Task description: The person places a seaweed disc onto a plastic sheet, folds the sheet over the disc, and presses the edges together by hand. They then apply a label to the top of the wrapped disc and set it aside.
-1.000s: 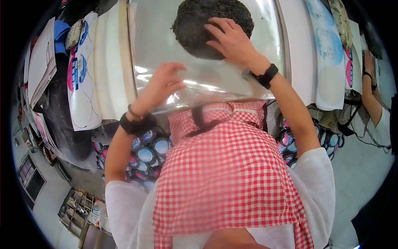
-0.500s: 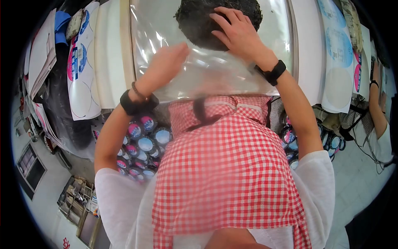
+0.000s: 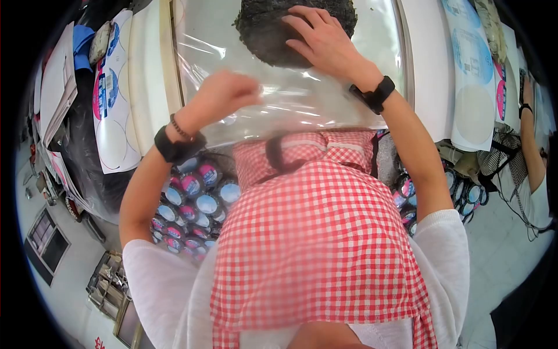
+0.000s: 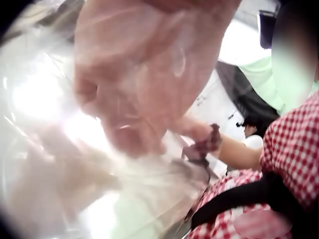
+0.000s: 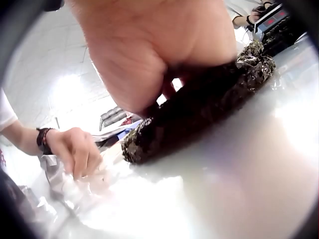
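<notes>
A thick, round stack of dark dried seaweed (image 3: pixel 267 43) lies on the table, partly out of the top of the head view. My right hand (image 3: pixel 328 46) rests on it with fingers spread; the right wrist view shows the palm over the seaweed cake. Nearer my body, my left hand (image 3: pixel 224 96) has its fingers curled, pinching transparent plastic film (image 5: pixel 62 191) at the table's front. Through the left wrist view, the shiny film spreads around and below that hand, which is blurred.
White printed sheets (image 3: pixel 119 93) hang at the left, and a similar sheet (image 3: pixel 468 87) lies at the right. Below the table edge are many round labelled packs (image 3: pixel 206 203). Another person's arm (image 3: pixel 530 139) is at the far right.
My left hand's fingers have gone from loosely extended to curled; it moved inward, then back toward the left and my body. The right hand stays on the seaweed.
</notes>
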Demonstrator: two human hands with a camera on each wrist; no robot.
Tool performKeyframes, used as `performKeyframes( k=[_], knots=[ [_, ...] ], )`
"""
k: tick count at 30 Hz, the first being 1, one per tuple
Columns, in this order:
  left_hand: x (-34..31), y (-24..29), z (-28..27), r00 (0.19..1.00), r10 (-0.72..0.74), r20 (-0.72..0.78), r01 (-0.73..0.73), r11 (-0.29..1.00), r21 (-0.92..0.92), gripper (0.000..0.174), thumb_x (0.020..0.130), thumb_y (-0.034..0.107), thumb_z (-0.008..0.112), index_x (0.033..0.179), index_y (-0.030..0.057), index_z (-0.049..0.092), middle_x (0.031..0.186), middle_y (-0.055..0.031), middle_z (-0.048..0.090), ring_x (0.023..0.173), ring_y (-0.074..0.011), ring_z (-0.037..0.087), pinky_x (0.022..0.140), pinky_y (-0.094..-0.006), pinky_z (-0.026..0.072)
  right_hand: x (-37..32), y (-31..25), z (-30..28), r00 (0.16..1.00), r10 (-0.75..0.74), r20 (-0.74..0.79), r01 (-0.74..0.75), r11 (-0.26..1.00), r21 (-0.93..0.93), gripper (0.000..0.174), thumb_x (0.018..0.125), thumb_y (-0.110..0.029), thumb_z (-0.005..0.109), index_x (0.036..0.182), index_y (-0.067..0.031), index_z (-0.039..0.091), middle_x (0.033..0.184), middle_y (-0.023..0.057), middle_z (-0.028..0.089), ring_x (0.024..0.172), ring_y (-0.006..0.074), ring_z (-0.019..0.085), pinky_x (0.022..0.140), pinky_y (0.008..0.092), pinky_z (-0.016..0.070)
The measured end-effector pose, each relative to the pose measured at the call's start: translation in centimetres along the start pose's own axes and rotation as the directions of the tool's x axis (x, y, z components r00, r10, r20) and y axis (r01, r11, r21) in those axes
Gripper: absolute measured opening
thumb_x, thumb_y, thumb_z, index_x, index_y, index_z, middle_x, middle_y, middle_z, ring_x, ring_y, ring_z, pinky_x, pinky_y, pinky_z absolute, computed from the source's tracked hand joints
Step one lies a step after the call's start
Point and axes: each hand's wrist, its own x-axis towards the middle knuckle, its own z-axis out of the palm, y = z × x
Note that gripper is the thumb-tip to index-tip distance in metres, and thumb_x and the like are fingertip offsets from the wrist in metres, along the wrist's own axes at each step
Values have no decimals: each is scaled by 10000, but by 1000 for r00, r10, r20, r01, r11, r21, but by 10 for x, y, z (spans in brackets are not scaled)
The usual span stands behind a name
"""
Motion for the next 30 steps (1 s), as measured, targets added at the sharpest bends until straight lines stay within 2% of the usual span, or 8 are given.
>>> performKeyframes(
  k=[3,7,10,13,14,19,21,30],
  knots=[
    [-17,-16,21,968,189,-165,-195,981,-22,144,876,202,617,846,69,662,766,-124,620,725,-340,596,666,-413,483,2,17,9,998,12,65,-25,979,200,348,914,-332,600,1176,-103,588,1378,105,468,1242,328,431,1007,440,391],
    [32,-25,-41,979,99,180,-132,974,185,134,830,150,610,931,123,694,969,-96,616,920,-302,592,772,-385,477,20,17,-41,895,2,446,-226,865,449,251,886,-304,629,953,-64,657,1473,136,379,1258,322,398,1026,403,357],
    [70,21,-47,813,267,-518,228,672,705,156,877,143,614,989,58,680,971,-79,639,895,-296,608,830,-427,464,33,26,-56,794,-100,600,-209,882,423,184,847,-192,654,804,-14,639,1515,125,335,1055,212,546,871,337,460],
    [73,47,12,649,244,-721,251,825,506,337,871,272,639,1101,25,633,1124,-131,604,1048,-315,563,922,-473,405,54,31,-71,653,-41,757,-417,814,403,210,846,-162,637,739,19,625,1508,118,360,855,179,613,746,302,497],
    [84,48,23,606,186,-774,270,866,420,416,865,316,641,1147,13,604,1183,-158,566,1103,-329,526,936,-481,385,50,39,-60,755,-82,650,-308,832,462,273,827,-225,637,695,14,630,1297,116,589,822,223,629,717,355,469],
    [117,32,57,568,-43,-822,409,882,236,684,865,443,607,1354,-6,444,1400,-244,387,1305,-377,349,1007,-519,302,52,27,-69,911,-124,393,28,970,240,265,812,-231,637,916,12,610,949,117,622,831,280,596,724,359,471],
    [121,26,63,573,-90,-814,433,877,207,570,924,338,528,1372,-2,438,1445,-240,332,1324,-363,322,1052,-530,263,36,-14,-96,983,-104,-154,92,992,-81,340,764,-307,689,933,-20,621,974,91,626,903,294,594,749,363,483],
    [123,39,56,521,-179,-835,635,735,238,535,957,228,472,1435,10,369,1476,-371,164,1365,-504,206,1100,-580,195,-9,-31,10,914,367,-175,-405,858,-315,540,826,-315,661,1298,-80,549,1469,241,343,1368,378,308,1067,579,262]
  ],
)
